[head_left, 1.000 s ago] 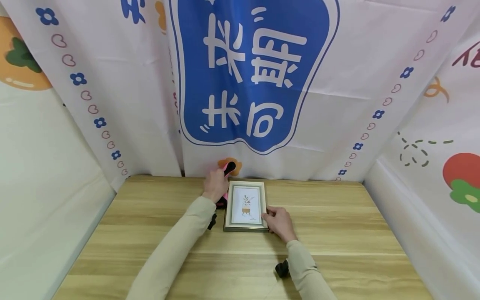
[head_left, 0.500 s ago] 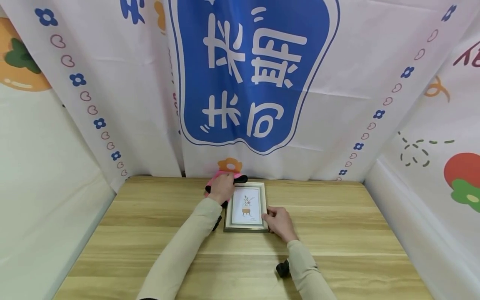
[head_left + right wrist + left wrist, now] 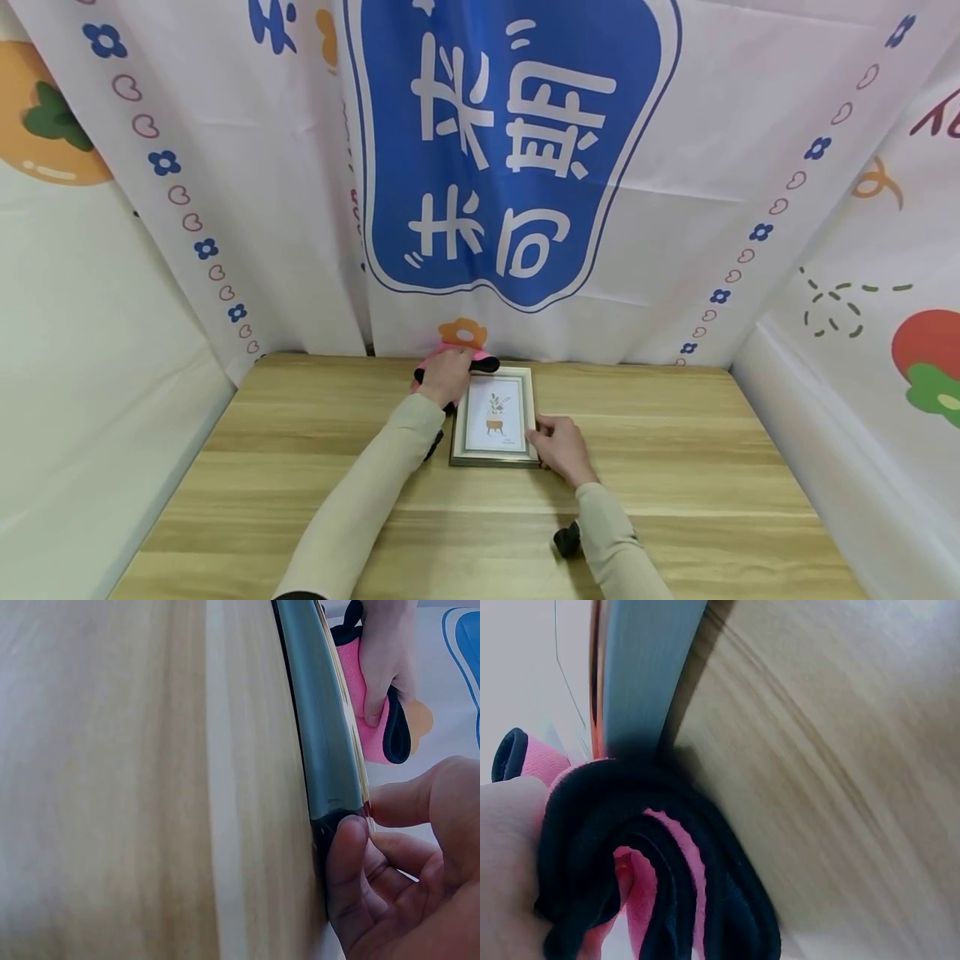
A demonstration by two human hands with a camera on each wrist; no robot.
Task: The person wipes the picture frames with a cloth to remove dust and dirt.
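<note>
The picture frame is lying face up on the table, close to the far edge and about midway between left and right. The left hand is gripping a bunched pink and black cloth at the frame's far left corner; its fingers are bending against the fabric, though some tips are hiding in the folds. The right hand is pinching the frame's right side, towards the near corner, between thumb and fingers.

The likeliest trouble is the frame swivelling on the boards, since the pinch is steadying only 1 spot and the cloth may be pushing at the opposite corner. A loose fold could also be snagging there, and the right thumb could be smudging the front.

On the far side, the wall sheet is hanging just behind the table edge, leaving the left hand's knuckles little room. Wider room is lying to the left, right and near. The left sleeve is crossing the near left, so leftward sliding would be meeting that arm.
</note>
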